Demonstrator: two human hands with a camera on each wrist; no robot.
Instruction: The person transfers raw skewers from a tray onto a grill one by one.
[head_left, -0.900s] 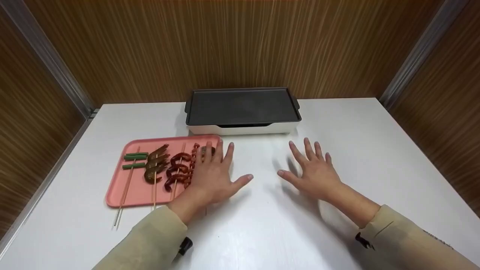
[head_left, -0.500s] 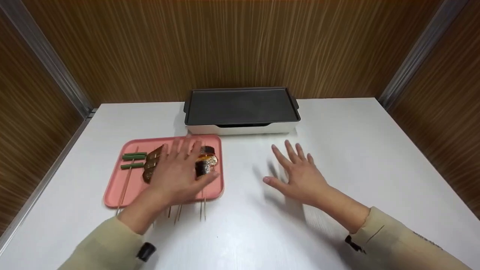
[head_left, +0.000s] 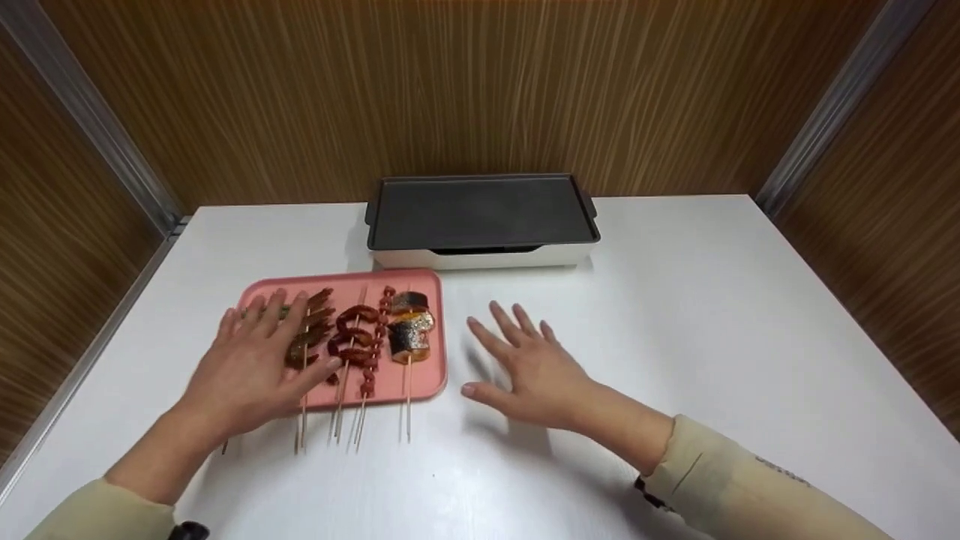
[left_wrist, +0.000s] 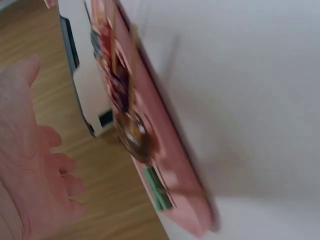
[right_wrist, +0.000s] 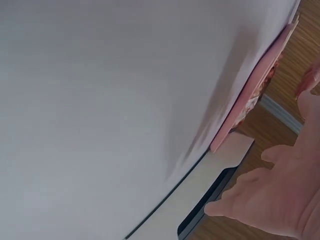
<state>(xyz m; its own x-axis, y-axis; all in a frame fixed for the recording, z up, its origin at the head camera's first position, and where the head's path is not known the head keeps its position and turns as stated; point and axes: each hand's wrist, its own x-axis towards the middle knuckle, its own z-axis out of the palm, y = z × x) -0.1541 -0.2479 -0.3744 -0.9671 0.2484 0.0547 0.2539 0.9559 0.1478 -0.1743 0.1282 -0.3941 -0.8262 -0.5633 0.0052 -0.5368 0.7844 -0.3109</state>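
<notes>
My left hand [head_left: 244,367] hovers over the left part of a pink tray [head_left: 431,382], palm down with fingers spread and holding nothing. It hides much of the skewer with green stalks [left_wrist: 157,187]. Beside its fingers lies a skewer of brown prawns [head_left: 319,319]. Further right on the tray are a skewer of reddish-brown curled pieces [head_left: 356,316], one of small red pieces [head_left: 377,337] and one of dark, glossy chunks [head_left: 410,337]. My right hand [head_left: 536,379], fingers apart and holding nothing, is above the table just right of the tray.
A black flat griddle [head_left: 484,214] on a white base stands at the back middle of the white table [head_left: 675,300]. Wood-patterned panels [head_left: 480,90] enclose the back and sides. Skewer sticks reach past the tray's front edge.
My left hand has swept left across the tray, uncovering the skewers on its right and covering the green ones. My right hand has also moved left, towards the tray. The skewers stay in place.
</notes>
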